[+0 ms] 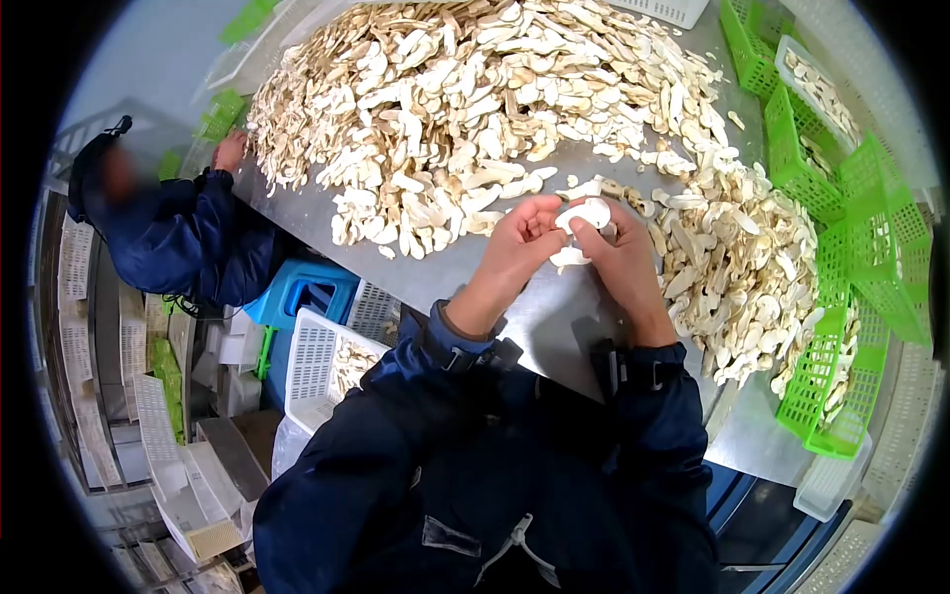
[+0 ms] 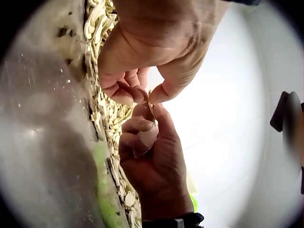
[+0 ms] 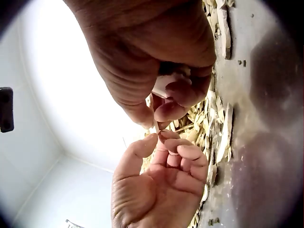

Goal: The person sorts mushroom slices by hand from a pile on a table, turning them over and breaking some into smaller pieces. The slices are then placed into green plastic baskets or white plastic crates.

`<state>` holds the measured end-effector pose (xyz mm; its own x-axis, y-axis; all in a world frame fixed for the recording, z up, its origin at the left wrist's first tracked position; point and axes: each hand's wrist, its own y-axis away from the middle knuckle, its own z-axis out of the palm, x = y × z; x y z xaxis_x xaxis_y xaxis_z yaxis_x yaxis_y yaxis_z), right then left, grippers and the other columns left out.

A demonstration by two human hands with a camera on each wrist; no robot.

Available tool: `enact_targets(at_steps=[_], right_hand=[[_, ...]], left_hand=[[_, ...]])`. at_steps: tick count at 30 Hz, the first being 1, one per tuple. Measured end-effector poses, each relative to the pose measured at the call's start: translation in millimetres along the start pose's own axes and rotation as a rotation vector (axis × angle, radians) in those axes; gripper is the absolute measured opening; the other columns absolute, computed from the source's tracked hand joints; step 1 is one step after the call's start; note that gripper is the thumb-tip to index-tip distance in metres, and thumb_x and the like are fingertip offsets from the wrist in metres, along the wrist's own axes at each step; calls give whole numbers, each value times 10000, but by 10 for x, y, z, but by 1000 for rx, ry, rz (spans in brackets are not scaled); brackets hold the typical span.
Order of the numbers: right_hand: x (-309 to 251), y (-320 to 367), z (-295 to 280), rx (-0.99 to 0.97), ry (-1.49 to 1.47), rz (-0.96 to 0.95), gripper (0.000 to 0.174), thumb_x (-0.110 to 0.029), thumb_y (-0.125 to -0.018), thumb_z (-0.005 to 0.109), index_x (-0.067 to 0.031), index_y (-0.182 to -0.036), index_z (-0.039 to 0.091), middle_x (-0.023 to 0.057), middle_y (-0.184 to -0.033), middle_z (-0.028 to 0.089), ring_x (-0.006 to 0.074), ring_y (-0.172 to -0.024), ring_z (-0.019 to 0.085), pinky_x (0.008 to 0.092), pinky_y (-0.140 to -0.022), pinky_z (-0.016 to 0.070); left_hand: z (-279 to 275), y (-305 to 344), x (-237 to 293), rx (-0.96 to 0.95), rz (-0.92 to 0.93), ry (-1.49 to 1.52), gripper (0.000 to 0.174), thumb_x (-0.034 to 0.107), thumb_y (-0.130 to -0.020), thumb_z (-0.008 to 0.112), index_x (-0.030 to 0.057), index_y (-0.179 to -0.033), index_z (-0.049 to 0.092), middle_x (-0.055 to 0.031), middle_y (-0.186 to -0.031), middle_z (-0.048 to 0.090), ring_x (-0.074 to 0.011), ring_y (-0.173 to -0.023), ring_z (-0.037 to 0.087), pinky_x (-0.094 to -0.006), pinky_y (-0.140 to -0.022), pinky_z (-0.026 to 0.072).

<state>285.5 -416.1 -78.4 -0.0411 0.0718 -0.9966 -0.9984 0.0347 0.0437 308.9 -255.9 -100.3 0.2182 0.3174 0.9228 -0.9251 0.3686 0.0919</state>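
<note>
Up close in front of the body, both hands meet over the metal table around pale mushroom slices. My right hand (image 1: 625, 259) pinches a round white mushroom slice (image 1: 592, 212) between thumb and fingers. Within its curled fingers sits another whitish piece (image 3: 166, 85), partly hidden. The left hand (image 1: 517, 249) has its thumb and fingertips at the edge of the slice, pinching it; its other fingers curl loosely, as the right wrist view shows. Just below the fingertips, a smaller white slice (image 1: 570, 258) shows between the hands.
A large heap of mushroom slices (image 1: 445, 89) covers the back of the metal table (image 1: 426, 280); a second pile (image 1: 742, 267) lies right. Green baskets (image 1: 851, 366) line the right edge. At left, another person (image 1: 188, 233) sits by a blue stool (image 1: 297, 289) and white crate (image 1: 312, 361).
</note>
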Motion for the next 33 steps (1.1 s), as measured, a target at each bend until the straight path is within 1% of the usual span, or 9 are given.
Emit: enact_targets(at_steps=[4,10,16,19,22,25,28,31,33], right_hand=[[43,-20,-13,-9,4,-16,260,-165,-867,666,-10,-1076,657,3,-883,659,49,-767,569,208,-666,460],[79,-19,-6,-34,-3,-25,260,-167,-872,662,-11,-1080,658,-5,-865,645,46,-762,557,206,-666,451],[35,-10,-10,-19,-101,47,249,-163,-875,657,-18,-1077,661,-11,-864,640,45,-724,537,205,-635,435],[20,-20,-56,17,-60,97,245,-162,-876,654,-25,-1078,664,-22,-832,631,38,-685,512,201,-606,415],[63,-30,-55,-6,-75,79,239,-168,-883,644,-37,-1081,668,-27,-805,622,32,-653,489,198,-586,397],[59,-35,-59,-4,-120,132,228,-168,-887,633,-45,-1076,670,-31,-783,610,29,-643,485,197,-579,396],[117,-61,-91,40,-78,90,222,-169,-887,631,-53,-1072,671,-38,-759,593,26,-634,479,192,-574,389],[131,-69,-124,176,-22,96,234,-167,-884,633,-58,-1089,661,-40,-746,584,26,-631,480,187,-565,381],[145,-79,-201,177,1,110,249,-162,-882,636,-64,-1110,651,-43,-739,572,24,-624,469,186,-550,369]], left_hand=[[-2,-18,9,25,-11,-31,380,-33,-848,619,13,-1213,525,23,-887,561,-49,-771,525,-185,-701,441],[-2,-6,95,8,-3,-127,395,-22,-840,632,8,-1218,524,27,-878,566,-34,-763,515,-175,-684,424],[-30,6,54,9,-11,-175,402,-9,-845,622,16,-1231,515,26,-875,564,-36,-742,504,-171,-673,412],[-27,5,3,40,9,-173,305,3,-859,610,21,-1161,568,32,-836,562,-38,-725,492,-171,-656,399],[-110,1,-18,-46,-66,-100,177,18,-877,598,25,-1052,626,37,-790,557,-40,-711,482,-171,-648,387],[-95,15,43,-7,-90,-233,89,47,-898,597,33,-966,653,33,-757,553,-39,-698,474,-178,-615,381],[-212,14,27,67,-14,-498,114,88,-903,623,21,-994,638,26,-787,561,-37,-698,474,-196,-584,392],[-223,36,-32,123,319,-768,159,103,-872,666,29,-1008,631,0,-809,575,-70,-669,490,-227,-567,413],[-120,86,51,52,313,-984,208,84,-798,696,54,-993,632,-53,-861,593,-165,-734,552,-278,-647,456]])
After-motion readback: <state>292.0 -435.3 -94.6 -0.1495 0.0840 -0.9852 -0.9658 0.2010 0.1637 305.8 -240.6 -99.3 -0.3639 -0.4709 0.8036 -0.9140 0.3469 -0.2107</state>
